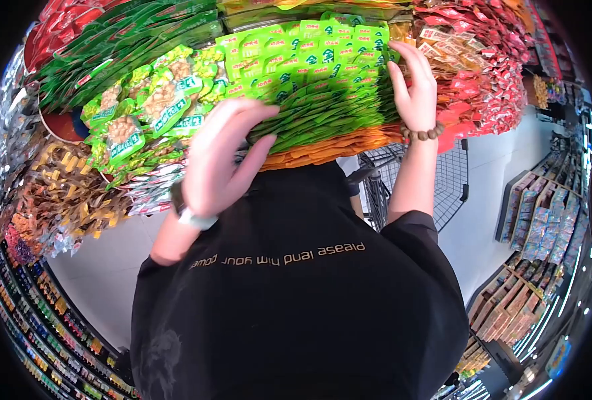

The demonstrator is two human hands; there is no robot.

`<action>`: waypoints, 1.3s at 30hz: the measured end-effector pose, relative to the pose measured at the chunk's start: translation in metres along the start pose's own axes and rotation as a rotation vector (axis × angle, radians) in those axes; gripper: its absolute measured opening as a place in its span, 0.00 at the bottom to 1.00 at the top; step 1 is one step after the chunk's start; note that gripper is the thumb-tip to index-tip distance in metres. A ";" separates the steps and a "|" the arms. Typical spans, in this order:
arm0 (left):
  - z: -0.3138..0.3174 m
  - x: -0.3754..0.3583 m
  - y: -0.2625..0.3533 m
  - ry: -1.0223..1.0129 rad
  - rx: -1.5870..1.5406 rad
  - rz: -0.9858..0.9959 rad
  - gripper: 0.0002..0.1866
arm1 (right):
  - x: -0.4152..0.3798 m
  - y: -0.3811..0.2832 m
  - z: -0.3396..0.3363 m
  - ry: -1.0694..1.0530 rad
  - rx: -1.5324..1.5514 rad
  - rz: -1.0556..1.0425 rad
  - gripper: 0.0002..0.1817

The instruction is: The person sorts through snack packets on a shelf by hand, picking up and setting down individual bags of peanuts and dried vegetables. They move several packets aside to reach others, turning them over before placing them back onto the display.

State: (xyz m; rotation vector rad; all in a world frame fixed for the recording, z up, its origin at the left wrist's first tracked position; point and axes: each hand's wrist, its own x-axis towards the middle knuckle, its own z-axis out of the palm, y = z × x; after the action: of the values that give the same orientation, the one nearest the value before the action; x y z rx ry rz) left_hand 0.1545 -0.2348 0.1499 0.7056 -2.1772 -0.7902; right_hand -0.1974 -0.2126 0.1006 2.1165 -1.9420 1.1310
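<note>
Bright green snack packets (309,57) stand in tight rows on the display in front of me. My right hand (416,87) is at their right edge, fingers stretched and thumb apart, seemingly touching the end of the rows. A beaded bracelet (424,133) circles that wrist. My left hand (226,157), slightly blurred, hovers at the near left side of the green packets with fingers extended and nothing visible in it. To its left lie clear-and-green bags of peanuts (169,100). Orange packets (329,150) line the front below the green ones.
Red packets (482,87) are heaped on the right, dark green packets (116,50) at the upper left, brown-wrapped snacks (69,177) at the left. A wire shopping cart (449,177) stands under the display's right side. Stocked shelves (542,213) curve along the right.
</note>
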 end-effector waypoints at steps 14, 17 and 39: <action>-0.114 -0.028 0.090 0.445 -0.311 0.825 0.27 | -0.008 -0.018 0.020 -0.065 0.056 -0.045 0.19; -0.108 -0.031 0.093 0.510 -0.390 0.832 0.27 | -0.005 -0.028 0.020 -0.095 0.066 -0.075 0.19; -0.105 -0.043 0.090 0.501 -0.310 0.903 0.23 | 0.018 -0.068 0.055 -0.281 0.145 -0.297 0.21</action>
State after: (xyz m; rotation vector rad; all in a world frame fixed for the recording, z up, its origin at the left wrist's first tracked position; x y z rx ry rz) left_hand 0.2387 -0.1800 0.2542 -0.2407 -1.5982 -0.3814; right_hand -0.1127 -0.2409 0.0987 2.6561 -1.5988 0.9883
